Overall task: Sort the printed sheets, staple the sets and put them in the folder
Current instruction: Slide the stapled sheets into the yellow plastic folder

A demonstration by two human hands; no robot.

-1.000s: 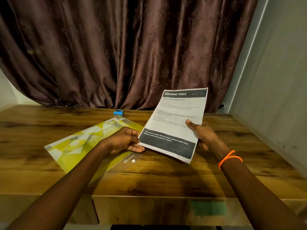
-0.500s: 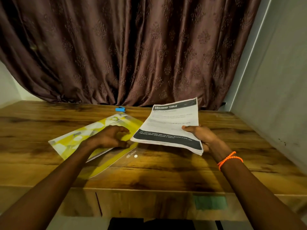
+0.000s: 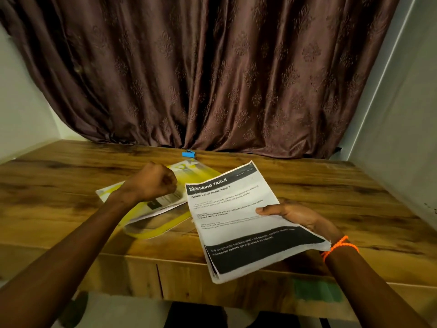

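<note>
Head view: brown patterned curtain (image 3: 212, 74) fills the top of frame, pale wall (image 3: 402, 129) at right. Wooden table (image 3: 71, 176) spans the middle. Small blue stapler (image 3: 188, 153) sits at the table's far edge, top centre, just beyond the folder, nothing blocking it. Yellow see-through folder (image 3: 156, 224) lies left of centre on the table; a printed sheet (image 3: 165, 202) shows inside it, partly hidden by my left hand (image 3: 151, 183), which hovers over the folder curled into a fist, nothing visible in it. My right hand (image 3: 293, 215), orange bracelet (image 3: 338, 246) at the wrist, grips the stapled set of sheets (image 3: 241, 221) at its right edge, thumb on top, held tilted above the near table edge, centre-right. Top page reads "DRESSING TABLE". The set covers part of the table and the folder's right corner.
</note>
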